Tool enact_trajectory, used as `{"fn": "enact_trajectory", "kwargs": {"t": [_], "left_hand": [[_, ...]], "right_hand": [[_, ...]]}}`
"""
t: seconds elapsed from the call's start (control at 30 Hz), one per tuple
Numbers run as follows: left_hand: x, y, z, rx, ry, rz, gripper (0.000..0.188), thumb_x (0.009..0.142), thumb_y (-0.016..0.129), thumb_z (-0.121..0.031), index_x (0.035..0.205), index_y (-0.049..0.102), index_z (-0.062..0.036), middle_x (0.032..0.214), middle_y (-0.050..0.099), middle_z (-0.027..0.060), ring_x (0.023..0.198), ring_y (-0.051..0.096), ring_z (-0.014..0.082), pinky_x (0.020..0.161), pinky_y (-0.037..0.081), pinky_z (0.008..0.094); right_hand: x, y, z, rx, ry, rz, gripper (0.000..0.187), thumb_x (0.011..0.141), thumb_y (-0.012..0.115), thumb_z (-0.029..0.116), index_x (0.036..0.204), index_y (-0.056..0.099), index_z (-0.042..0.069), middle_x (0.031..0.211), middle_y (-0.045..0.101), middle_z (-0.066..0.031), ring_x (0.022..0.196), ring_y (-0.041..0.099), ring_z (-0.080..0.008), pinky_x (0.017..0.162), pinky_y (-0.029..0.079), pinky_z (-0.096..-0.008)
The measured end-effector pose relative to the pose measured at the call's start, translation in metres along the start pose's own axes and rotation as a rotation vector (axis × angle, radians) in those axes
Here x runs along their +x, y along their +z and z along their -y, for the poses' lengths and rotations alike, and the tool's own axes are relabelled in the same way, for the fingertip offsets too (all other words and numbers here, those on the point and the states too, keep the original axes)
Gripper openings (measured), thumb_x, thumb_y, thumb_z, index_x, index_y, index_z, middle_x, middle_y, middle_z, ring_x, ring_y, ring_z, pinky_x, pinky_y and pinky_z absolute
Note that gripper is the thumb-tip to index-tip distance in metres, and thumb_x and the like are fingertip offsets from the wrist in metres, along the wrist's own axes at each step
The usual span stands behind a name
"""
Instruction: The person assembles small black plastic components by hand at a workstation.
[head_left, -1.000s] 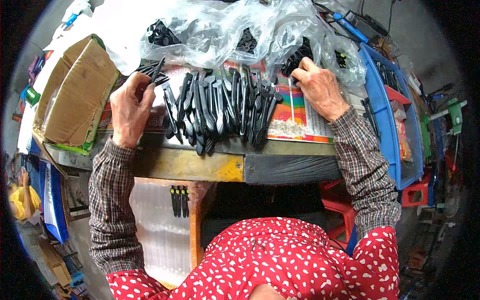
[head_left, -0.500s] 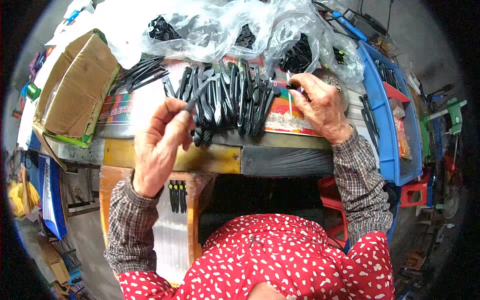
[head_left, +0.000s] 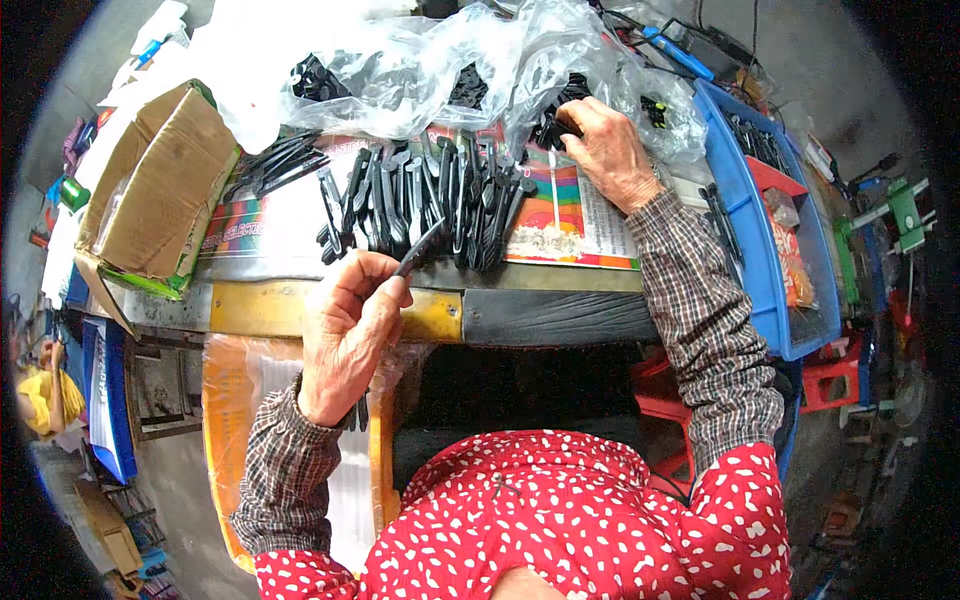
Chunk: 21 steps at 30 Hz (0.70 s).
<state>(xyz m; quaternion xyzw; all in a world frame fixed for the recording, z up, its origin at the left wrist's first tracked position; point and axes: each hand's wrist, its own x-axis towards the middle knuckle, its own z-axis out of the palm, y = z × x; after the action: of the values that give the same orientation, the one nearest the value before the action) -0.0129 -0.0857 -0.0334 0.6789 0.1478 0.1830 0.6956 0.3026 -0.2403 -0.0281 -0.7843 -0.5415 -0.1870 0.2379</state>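
My left hand [head_left: 352, 315] is closed in a pinch around a slim black knife-like piece [head_left: 420, 246], its narrow end pointing up and to the right above the table's front edge. Behind it lies a row of similar black pieces [head_left: 465, 200], packed side by side on a colourful printed sheet. My right hand [head_left: 612, 155] is at the heap of small black parts [head_left: 550, 130] by the opening of a clear plastic bag [head_left: 520, 60]. Its fingers are bent together against the heap; whatever is between the fingertips is hidden.
A cardboard box [head_left: 155, 190] stands open at the left, beside more dark slim pieces [head_left: 280, 160]. On the right is a blue crate [head_left: 775, 290] with black pieces and packets. An orange tray [head_left: 225, 420] sits below the table edge, a red stool [head_left: 660, 400] under the table.
My right hand has moved away from me to the heap of small black parts. My left hand, still holding the black piece, has come lower and slightly right, away from the row.
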Motion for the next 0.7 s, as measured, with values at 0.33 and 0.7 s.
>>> {"fn": "enact_trajectory", "kwargs": {"t": [0.33, 0.7], "left_hand": [[-0.003, 0.004, 0.001, 0.098, 0.023, 0.005, 0.012, 0.098, 0.058, -0.013, 0.104, 0.058, -0.0027, 0.083, 0.062, -0.0010, 0.064, 0.050, 0.0020, 0.057, 0.041, 0.0180], [-0.004, 0.009, 0.000, 0.139, 0.009, -0.002, 0.010, 0.096, 0.058, -0.009, 0.098, 0.060, 0.0004, 0.078, 0.057, -0.0032, 0.066, 0.048, 0.0022, 0.059, 0.040, 0.0185]], "right_hand": [[0.002, 0.002, -0.005, 0.060, 0.044, -0.050, 0.019, 0.080, 0.069, 0.011, 0.098, 0.065, 0.005, 0.093, 0.062, -0.0149, 0.085, 0.064, -0.0344, 0.075, 0.052, -0.0413], [0.002, 0.007, -0.005, 0.075, 0.039, -0.058, 0.015, 0.081, 0.064, 0.010, 0.093, 0.064, 0.001, 0.091, 0.061, -0.0176, 0.088, 0.062, -0.0361, 0.078, 0.051, -0.0431]]}}
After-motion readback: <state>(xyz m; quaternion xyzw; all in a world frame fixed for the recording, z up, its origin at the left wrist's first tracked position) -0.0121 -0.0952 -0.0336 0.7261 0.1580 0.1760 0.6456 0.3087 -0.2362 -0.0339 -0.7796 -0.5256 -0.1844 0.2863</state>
